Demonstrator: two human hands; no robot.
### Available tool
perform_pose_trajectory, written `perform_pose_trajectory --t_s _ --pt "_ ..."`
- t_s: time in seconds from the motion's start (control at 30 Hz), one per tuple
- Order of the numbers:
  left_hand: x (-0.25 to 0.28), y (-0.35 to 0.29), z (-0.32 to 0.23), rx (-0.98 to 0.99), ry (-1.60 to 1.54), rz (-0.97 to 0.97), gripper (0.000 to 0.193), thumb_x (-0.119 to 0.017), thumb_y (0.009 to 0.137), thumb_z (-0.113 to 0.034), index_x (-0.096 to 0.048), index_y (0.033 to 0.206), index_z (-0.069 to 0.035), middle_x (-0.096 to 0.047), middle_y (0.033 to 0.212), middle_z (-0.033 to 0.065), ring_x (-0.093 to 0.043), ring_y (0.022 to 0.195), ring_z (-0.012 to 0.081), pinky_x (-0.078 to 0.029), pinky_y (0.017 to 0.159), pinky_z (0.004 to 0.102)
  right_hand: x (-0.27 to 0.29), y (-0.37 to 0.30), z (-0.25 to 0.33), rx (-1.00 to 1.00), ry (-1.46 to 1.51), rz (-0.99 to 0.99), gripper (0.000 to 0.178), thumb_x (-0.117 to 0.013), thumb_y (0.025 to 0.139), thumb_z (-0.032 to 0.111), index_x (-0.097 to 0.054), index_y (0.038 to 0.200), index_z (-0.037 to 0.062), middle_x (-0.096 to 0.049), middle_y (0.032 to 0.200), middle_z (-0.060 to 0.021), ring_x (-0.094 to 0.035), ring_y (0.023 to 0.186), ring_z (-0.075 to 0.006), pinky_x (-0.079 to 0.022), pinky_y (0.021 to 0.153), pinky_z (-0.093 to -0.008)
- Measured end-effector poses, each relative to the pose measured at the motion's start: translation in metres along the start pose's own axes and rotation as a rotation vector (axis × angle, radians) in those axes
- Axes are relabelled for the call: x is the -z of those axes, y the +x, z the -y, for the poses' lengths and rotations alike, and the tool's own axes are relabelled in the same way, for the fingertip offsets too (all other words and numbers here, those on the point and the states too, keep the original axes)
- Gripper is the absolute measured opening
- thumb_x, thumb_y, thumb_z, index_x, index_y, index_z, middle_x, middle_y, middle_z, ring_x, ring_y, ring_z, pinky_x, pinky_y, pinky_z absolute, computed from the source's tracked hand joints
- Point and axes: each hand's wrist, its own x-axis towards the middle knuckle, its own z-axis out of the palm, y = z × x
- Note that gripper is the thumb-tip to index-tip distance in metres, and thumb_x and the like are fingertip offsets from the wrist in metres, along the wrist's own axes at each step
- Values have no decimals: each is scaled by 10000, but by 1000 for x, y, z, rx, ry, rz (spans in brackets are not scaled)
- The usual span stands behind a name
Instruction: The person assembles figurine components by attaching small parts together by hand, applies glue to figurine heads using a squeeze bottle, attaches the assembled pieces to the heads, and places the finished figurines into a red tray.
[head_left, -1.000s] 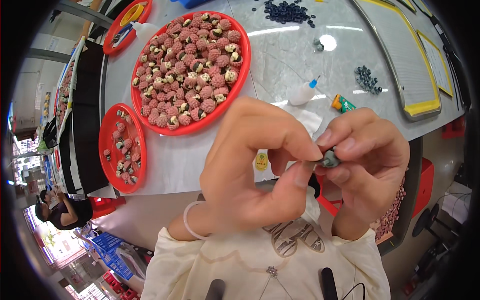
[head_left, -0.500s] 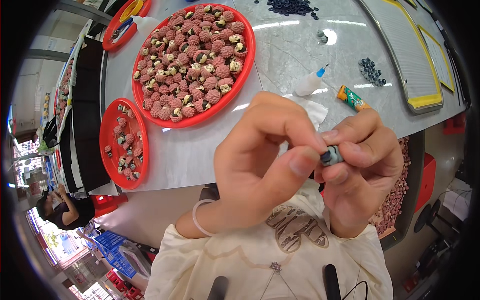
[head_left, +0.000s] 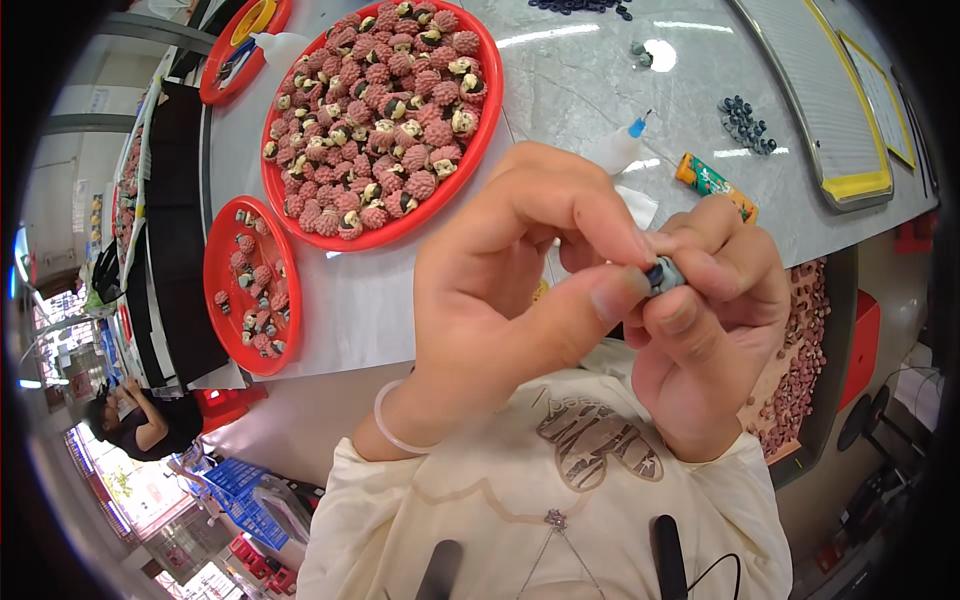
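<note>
Between my two hands is a small grey-blue figurine piece (head_left: 670,277) with a dark part on its left side. My right hand (head_left: 715,310) pinches the grey-blue body with thumb and fingers. The thumb and forefinger of my left hand (head_left: 530,270) press together on the dark part, which they mostly cover. Just beyond my hands lie a white squeeze bottle (head_left: 614,150) with a blue needle tip and an orange and green tube (head_left: 715,186). A piece of white tissue (head_left: 638,206) shows partly behind my fingers.
A large red tray (head_left: 492,110) heaped with pink ridged figurines stands at left, a smaller red tray (head_left: 290,345) nearer. Grey-blue pieces (head_left: 745,128) and dark rings (head_left: 585,6) lie on the table. A yellow-edged tray (head_left: 860,187) is at right. Another person (head_left: 145,420) sits far left.
Both hands have shifted slightly, the left one a little up and left. My fingers now cover more of the grey-blue piece, and its grip is kept in both hands.
</note>
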Motion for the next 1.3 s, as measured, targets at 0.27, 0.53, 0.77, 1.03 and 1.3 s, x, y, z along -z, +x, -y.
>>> perform_pose_trajectory --t_s 0.27,0.53,0.77,1.03,1.3 --pt "3 -3 4 -155 151 -9 193 -584 751 -210 -493 826 -57 -413 831 82 -424 771 130 -376 697 232 -2 0 4 -339 206 -55 196 -654 718 133 -472 752 69 -473 740 -18 -422 527 -59 -322 420 -155" --pt "-1 -5 -3 12 8 -59 200 -590 763 -220 -504 824 -50 -457 853 81 -411 839 140 -364 697 233 -3 -3 0 -233 123 -69 207 -648 726 129 -450 742 74 -459 732 -16 -420 539 -58 -298 401 -160" --pt "10 0 6 -355 442 45 224 -630 747 -254 -555 795 -48 -462 855 77 -432 725 131 -364 626 213 0 -1 3 -371 234 -8 250 -652 725 138 -409 732 79 -456 739 -33 -426 541 -61 -299 390 -156" --pt "5 -1 5 -412 395 -152 252 -651 729 -271 -548 784 -47 -445 863 90 -428 653 123 -365 544 217 8 4 -1 -381 277 75 218 -662 710 121 -454 754 73 -483 772 -49 -439 567 -67 -319 401 -159" --pt "11 -4 -5 -510 775 -22 287 -687 669 -300 -563 776 -64 -448 820 78 -446 676 134 -366 557 230 9 3 -4 -258 245 62 200 -677 682 76 -486 742 74 -501 809 -64 -451 648 -91 -369 521 -169"
